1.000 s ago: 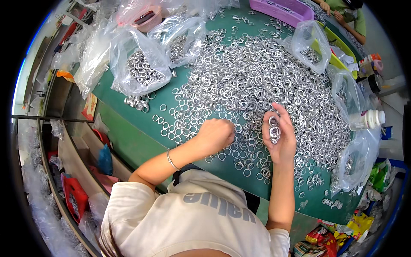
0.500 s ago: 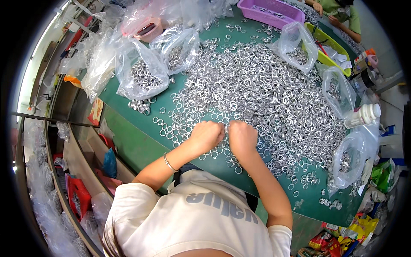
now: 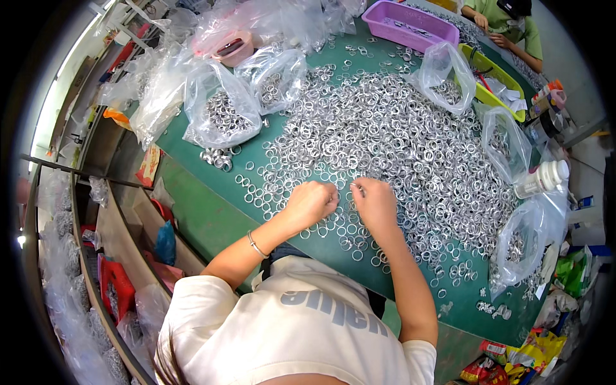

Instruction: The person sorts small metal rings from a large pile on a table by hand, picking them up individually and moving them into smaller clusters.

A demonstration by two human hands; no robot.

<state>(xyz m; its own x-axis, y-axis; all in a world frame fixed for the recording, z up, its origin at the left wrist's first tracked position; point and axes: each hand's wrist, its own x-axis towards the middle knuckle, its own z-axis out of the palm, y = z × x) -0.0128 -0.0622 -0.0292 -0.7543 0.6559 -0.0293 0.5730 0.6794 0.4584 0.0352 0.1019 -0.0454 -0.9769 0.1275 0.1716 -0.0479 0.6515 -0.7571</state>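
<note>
Left hand and right hand rest side by side on the green worktop, at the near edge of a heap of small silver metal rings. Fingers curled onto rings beneath; whether they pinch any cannot be told.

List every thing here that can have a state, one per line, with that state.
left hand: curled, knuckles up, resting on the rings
right hand: curled, beside the left, pinching a ring
metal rings: loose, heaped on the green table
clear bag: open, partly filled with rings
purple tray: holds a few rings
white bottle: lying on its side, capped
</note>
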